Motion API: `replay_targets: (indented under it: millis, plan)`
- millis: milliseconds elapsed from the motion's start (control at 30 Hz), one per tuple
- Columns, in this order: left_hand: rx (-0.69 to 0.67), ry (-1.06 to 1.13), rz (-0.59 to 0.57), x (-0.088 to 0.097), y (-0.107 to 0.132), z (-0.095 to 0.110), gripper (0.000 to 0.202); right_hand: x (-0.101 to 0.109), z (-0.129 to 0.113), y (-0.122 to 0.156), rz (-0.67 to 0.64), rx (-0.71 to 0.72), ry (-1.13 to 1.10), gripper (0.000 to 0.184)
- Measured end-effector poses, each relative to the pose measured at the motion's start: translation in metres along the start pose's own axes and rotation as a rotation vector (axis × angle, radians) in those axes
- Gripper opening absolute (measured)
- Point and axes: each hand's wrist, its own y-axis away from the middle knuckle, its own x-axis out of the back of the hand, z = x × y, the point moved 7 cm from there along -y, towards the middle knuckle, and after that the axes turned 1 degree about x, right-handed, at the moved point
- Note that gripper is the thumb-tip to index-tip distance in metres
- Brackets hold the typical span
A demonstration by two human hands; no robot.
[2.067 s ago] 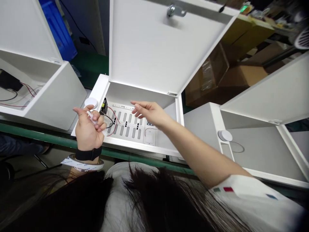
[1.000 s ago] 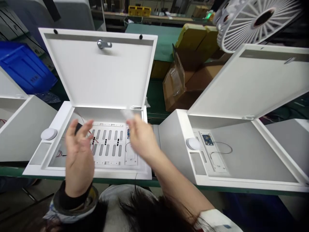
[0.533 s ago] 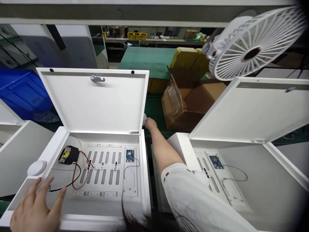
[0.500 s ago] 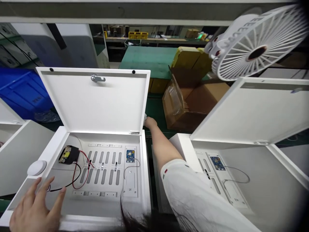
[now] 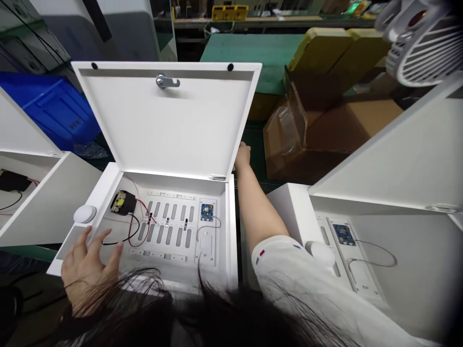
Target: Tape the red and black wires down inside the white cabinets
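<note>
An open white metal cabinet box [image 5: 217, 193] lies in front of me, its lid [image 5: 162, 120] raised and carrying a metal latch [image 5: 167, 82]. Inside are a slotted white panel [image 5: 170, 224], a black and yellow module [image 5: 123, 202] with red and black wires [image 5: 139, 233], and a blue circuit board [image 5: 207, 212]. My left hand [image 5: 87, 270] rests at the box's front left corner, fingers spread, holding nothing. My right hand [image 5: 242, 156] reaches past the box's right wall near the lid hinge. Its fingers are partly hidden by the lid's edge.
A similar open white box [image 5: 361, 241] stands to the right, and another [image 5: 36, 207] to the left. Behind are a blue plastic crate [image 5: 54, 108], a cardboard box [image 5: 318, 135] with clear plastic, a green bench [image 5: 253, 58], and a white fan [image 5: 419, 53]. My hair hangs across the bottom.
The view has tilted, so the boxes sit higher in the picture. My left hand has shifted slightly. My right hand lies further behind the box, and the white bit at its fingertips no longer shows.
</note>
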Motion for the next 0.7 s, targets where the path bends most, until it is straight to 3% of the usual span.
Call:
replay_targets:
  millis: [67, 133, 200, 300, 400, 533, 700]
  plan:
    - [-0.007, 0.010, 0.011, 0.000, 0.002, 0.000, 0.044, 0.024, -0.003, 0.026, 0.149, -0.061, -0.158, 0.042]
    - [-0.002, 0.020, 0.009, 0.003, 0.004, 0.003, 0.045, 0.047, -0.016, 0.067, 0.236, 0.017, -0.288, 0.044]
    - [-0.001, 0.038, 0.028, 0.007, 0.006, 0.007, 0.046, 0.066, -0.032, 0.119, 0.211, 0.128, -0.350, 0.046]
    - [-0.021, 0.071, 0.068, 0.012, 0.008, 0.011, 0.048, 0.082, -0.051, 0.203, 0.045, 0.218, -0.263, 0.052]
    - [-0.059, 0.104, 0.054, 0.012, 0.007, 0.005, 0.051, 0.084, -0.052, 0.273, -0.105, 0.206, -0.094, 0.069]
    - [-0.177, 0.244, 0.044, 0.013, 0.000, -0.021, 0.056, 0.072, -0.027, 0.332, -0.229, 0.087, -0.015, 0.079]
    - [-0.610, 0.289, 0.017, 0.004, 0.007, -0.046, 0.033, 0.067, -0.005, 0.364, -0.196, 0.018, -0.177, 0.061]
